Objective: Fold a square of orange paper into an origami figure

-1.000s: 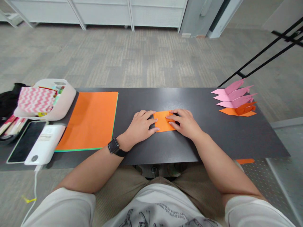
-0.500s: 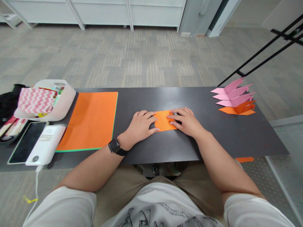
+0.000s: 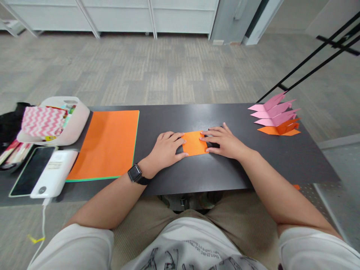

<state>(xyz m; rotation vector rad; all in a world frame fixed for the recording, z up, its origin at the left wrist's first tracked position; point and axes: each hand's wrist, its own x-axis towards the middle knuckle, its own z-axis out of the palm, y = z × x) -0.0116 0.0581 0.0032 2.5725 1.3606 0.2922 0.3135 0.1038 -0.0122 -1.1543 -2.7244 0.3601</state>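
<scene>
The fingers of the left hand [image 3: 166, 150] are spread, thumb and fingertips touching the left edge of the small orange paper [image 3: 194, 143]. Those of the right hand [image 3: 229, 143] are spread too, the thumb and nearest fingertips touching the paper's right side, the little finger splayed away from it. I cannot tell whether either hand pinches the paper, which lies on the dark table [image 3: 157, 122] between them.

Well left of the paper sit a white basket [image 3: 77, 122] holding a pink zigzag pouch [image 3: 42, 120], a phone [image 3: 32, 170] and a white device [image 3: 53, 174]; closer to it on that side are large orange sheets [image 3: 108, 144] with a green edge beneath. Well right of the paper stand three pink folded birds [image 3: 272, 111] and one orange bird [image 3: 281, 129].

Beyond the paper, past the table, are white cabinets [image 3: 120, 17] and grey carpet [image 3: 168, 75]; beyond and to its right, a black metal frame [image 3: 337, 45].
</scene>
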